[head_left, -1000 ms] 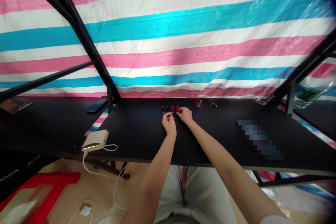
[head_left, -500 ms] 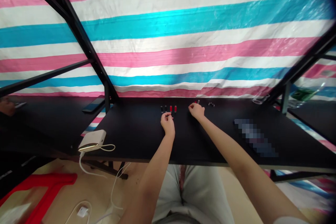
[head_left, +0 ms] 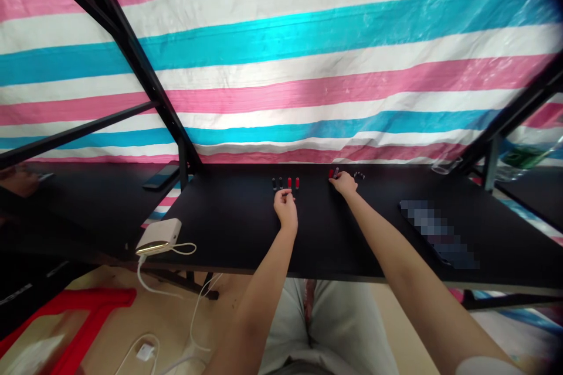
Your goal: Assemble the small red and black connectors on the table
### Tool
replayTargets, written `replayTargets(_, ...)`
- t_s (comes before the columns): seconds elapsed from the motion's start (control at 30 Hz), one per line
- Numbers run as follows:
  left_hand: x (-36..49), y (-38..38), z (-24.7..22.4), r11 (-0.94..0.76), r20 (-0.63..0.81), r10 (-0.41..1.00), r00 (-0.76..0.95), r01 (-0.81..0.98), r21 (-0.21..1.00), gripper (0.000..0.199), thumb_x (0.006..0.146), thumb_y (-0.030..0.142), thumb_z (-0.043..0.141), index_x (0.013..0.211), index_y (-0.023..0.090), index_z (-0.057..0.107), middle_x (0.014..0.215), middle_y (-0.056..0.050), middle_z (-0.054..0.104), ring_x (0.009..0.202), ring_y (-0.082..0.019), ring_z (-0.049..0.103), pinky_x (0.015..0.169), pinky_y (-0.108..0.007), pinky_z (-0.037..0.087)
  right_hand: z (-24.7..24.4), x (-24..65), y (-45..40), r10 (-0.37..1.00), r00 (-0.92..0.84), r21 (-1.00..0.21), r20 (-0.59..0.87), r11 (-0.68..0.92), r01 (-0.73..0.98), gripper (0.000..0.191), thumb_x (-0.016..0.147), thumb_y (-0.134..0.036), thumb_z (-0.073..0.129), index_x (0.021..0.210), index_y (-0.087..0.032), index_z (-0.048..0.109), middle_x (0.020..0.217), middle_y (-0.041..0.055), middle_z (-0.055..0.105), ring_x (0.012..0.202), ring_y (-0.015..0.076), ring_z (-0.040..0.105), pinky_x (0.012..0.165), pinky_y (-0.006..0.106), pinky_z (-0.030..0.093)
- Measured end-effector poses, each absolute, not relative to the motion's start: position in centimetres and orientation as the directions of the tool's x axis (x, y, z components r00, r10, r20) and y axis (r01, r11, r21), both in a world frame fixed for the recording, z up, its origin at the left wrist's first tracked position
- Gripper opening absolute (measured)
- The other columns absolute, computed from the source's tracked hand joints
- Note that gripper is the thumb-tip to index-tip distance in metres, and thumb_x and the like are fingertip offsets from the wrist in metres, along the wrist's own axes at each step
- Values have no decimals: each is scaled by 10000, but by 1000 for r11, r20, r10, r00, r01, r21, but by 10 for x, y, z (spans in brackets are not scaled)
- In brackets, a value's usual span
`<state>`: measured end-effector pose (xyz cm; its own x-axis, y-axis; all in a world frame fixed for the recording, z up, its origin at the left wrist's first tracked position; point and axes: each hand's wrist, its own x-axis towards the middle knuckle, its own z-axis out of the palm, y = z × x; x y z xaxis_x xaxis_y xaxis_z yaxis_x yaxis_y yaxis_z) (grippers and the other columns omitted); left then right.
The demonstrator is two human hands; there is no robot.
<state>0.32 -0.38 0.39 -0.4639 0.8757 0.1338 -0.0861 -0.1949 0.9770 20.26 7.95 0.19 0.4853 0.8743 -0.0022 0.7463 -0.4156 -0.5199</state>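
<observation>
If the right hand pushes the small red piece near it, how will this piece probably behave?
The small red piece looks tiny beside the right hand, so it is probably light. On the smooth black table it may slide easily. If it is round, which the view cannot confirm, it might roll.

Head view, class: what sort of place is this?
Probably a makeshift work stall: a black table on a metal frame, a striped plastic tarp as backdrop, small red and black parts lined up.

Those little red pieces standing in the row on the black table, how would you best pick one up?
Probably by pinching a red piece on its two sides near the top, coming from above. Each stands upright and narrow, close beside its neighbours in the row, so there is little room lower down. The left hand rests just in front of the row.
</observation>
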Motion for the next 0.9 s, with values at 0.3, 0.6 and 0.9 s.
replayTargets(0.3, 4, -3, 2, -177, 120, 881, -457, -84, 981, 126, 702, 171, 456, 773, 163, 560, 746, -11, 564, 602, -90, 537, 618, -231, 421, 1, 192, 83, 881, 471, -529, 40, -381, 758, 244, 734, -344, 540, 928, -211, 606, 939, 82, 622, 958, 242, 539, 801, 377, 361)
replayTargets(0.6, 5, -4, 3, -216, 149, 885, -440, -105, 971, 103, 708, 183, 467, 762, 161, 552, 754, -11, 569, 582, -82, 531, 606, -221, 427, 2, 176, 52, 904, 400, -437, 149, -303, 847, 225, 767, -339, 495, 851, -170, 619, 849, 113, 630, 881, 246, 563, 744, 353, 364)
replayTargets(0.9, 8, -6, 0, -262, 240, 910, -339, -21, 965, 134, 735, 181, 474, 819, 172, 578, 757, -30, 589, 646, -102, 546, 634, -230, 443, -4, 170, 4, 913, 368, -481, 177, -246, 841, 190, 760, -349, 497, 771, -197, 610, 792, 52, 632, 816, 206, 551, 693, 306, 328)
